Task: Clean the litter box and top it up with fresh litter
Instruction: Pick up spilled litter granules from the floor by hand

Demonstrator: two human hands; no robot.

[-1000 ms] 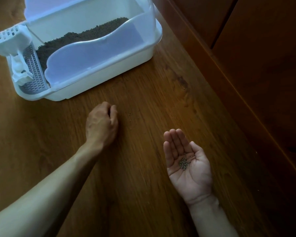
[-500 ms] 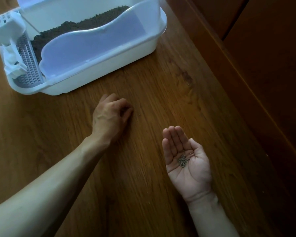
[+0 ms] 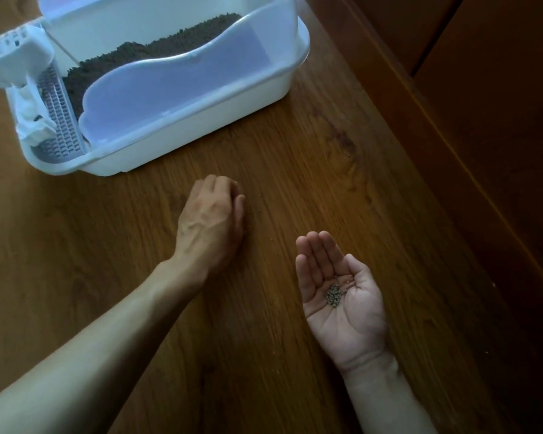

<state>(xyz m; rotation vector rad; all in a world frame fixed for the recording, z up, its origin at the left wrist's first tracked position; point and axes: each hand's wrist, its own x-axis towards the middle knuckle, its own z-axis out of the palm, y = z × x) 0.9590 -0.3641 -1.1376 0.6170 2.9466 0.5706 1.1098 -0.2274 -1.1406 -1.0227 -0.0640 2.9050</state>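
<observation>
Pellets of grey cat litter lie in a small heap in the cupped palm of the right hand, which faces upward with its fingers straight and together, carrying them rather than clasping. Left of it, the left hand rests knuckles-up on the brown wood-grain floor, fingers curled under; whether it pinches a stray grain beneath them cannot be told. A few tiny specks show on the boards just right of that hand. Beyond both hands stands the white plastic litter box with its translucent bluish front guard and dark litter banked inside; a white slotted scoop hangs at its left end.

Likely trouble: if the right palm tilts on its way to the box, the loose heap could roll off and scatter again, since nothing closes over it.

Compared with half a second ago, the left hand's fingers are tucked tighter, while the right palm and its heap look unchanged.
</observation>
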